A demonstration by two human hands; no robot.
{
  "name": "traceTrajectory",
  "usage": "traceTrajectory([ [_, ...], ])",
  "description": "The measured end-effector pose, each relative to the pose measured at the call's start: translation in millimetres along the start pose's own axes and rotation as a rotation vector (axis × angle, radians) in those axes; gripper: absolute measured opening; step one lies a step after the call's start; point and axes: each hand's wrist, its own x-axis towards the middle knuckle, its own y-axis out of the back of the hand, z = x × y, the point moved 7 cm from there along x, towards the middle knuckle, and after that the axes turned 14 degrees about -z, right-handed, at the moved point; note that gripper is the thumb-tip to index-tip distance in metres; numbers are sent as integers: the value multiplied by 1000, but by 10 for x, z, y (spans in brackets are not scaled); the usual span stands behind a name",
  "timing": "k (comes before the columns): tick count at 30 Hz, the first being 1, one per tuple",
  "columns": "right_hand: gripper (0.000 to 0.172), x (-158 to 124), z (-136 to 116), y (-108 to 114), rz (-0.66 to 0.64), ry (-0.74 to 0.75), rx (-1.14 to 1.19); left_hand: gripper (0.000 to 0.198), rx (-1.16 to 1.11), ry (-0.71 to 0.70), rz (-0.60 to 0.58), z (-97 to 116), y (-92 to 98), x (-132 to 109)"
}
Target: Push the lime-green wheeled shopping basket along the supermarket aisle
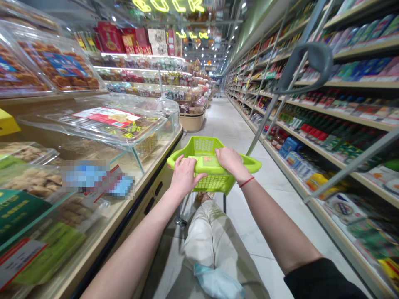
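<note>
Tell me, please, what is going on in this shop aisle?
A person stands in a supermarket aisle with both hands on the near rim of a green basket. The left hand and right hand grip it side by side. A glass counter of packed baked goods runs along the left, and stocked shelves line the right.

A red cord bracelet (247, 182) is worn behind the right grip (232, 164); a black sleeve (321, 278) farther back, cream trousers (212, 236) and a blue face mask (218, 284) below it.
</note>
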Motion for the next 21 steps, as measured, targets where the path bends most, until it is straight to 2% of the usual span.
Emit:
traceTrajectory([
  [3, 48, -261, -46, -36, 147, 44, 9, 29, -11, 0, 4, 4, 8, -3],
  [7, 43, -558, -77, -172, 367, 195, 26, 29, -16, 0, 4, -3, 9, -10],
  [11, 39, -703, -102, -339, 439, 368, 58, 30, -12, -6, 3, -17, 3, -15],
  [13, 38, -694, -138, -351, 401, 426, 62, 30, -6, -12, 5, -24, 2, -16],
  [16, 37, -544, -224, -272, 245, 452, 49, 28, -6, -14, 3, -35, 2, -17],
  [18, 36, -386, -272, -173, 142, 405, 26, 28, -8, -16, -2, -35, 2, -16],
  [21, 36, -142, -320, -61, 5, 253, -5, 29, 0, -22, -5, -23, 1, -15],
])
